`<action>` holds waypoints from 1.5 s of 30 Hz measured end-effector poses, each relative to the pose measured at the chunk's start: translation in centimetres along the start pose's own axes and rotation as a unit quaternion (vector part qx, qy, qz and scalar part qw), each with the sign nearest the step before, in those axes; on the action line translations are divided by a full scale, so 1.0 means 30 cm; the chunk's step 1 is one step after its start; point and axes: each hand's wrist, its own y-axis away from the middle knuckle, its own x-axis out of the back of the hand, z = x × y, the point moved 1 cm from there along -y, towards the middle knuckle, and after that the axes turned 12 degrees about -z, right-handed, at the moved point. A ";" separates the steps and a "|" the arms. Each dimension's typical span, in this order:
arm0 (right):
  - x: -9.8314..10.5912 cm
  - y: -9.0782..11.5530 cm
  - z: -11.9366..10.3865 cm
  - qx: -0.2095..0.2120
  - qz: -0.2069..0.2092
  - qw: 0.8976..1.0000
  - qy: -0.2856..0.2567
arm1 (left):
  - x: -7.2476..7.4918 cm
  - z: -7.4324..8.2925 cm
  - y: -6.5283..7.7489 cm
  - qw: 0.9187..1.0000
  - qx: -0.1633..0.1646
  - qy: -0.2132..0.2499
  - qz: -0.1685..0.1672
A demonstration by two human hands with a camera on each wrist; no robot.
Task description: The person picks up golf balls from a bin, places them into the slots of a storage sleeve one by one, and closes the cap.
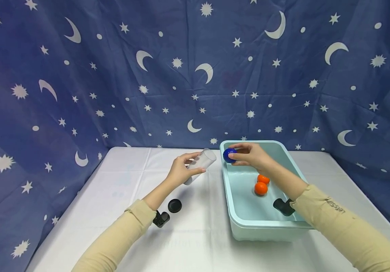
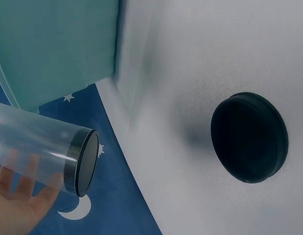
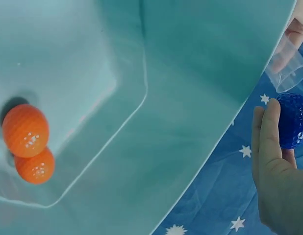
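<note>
My left hand (image 1: 180, 171) grips a clear plastic tube (image 1: 202, 160), tilted with its open mouth up and to the right. A dark band and base close the tube's lower end in the left wrist view. Between thumb and fingers my right hand (image 1: 251, 155) pinches a shiny blue ball (image 1: 229, 155) over the left rim of a pale teal bin (image 1: 246, 223). The right wrist view has the blue ball (image 3: 292, 121) close to the tube's mouth (image 3: 291, 76). Two orange balls (image 1: 261, 188) lie together on the bin floor.
A round black cap (image 1: 175, 206) lies on the white tabletop (image 1: 195, 241) near my left forearm. Black wrist-worn devices show at the left wrist (image 1: 161, 219) and right wrist (image 1: 283, 207). Behind the table hangs a blue curtain (image 1: 167, 94) with moons and stars.
</note>
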 end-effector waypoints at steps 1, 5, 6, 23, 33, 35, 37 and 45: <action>-0.006 -0.001 -0.003 0.001 -0.001 1.000 0.002 | -0.001 0.001 0.000 1.000 0.002 0.001 -0.001; -0.025 -0.007 -0.015 0.010 0.002 0.999 0.034 | -0.007 0.003 -0.002 1.000 0.002 0.004 -0.008; -0.029 -0.009 -0.018 0.016 0.002 0.999 0.043 | -0.008 0.004 -0.002 1.000 0.000 0.006 -0.010; -0.048 -0.054 -0.033 0.077 -0.026 0.984 0.157 | -0.026 0.013 0.011 0.999 0.003 0.018 -0.032; -0.057 -0.055 -0.052 0.104 -0.043 0.972 0.206 | -0.036 0.018 0.008 0.999 -0.005 0.017 -0.049; -0.058 -0.054 -0.054 0.104 -0.044 0.971 0.210 | -0.037 0.014 0.008 0.999 -0.006 0.016 -0.047; -0.058 -0.053 -0.053 0.103 -0.045 0.971 0.212 | -0.037 0.011 0.008 0.998 -0.005 0.023 -0.050; -0.032 -0.047 -0.040 0.134 -0.051 0.969 0.201 | -0.040 0.015 0.005 0.998 -0.012 0.037 -0.054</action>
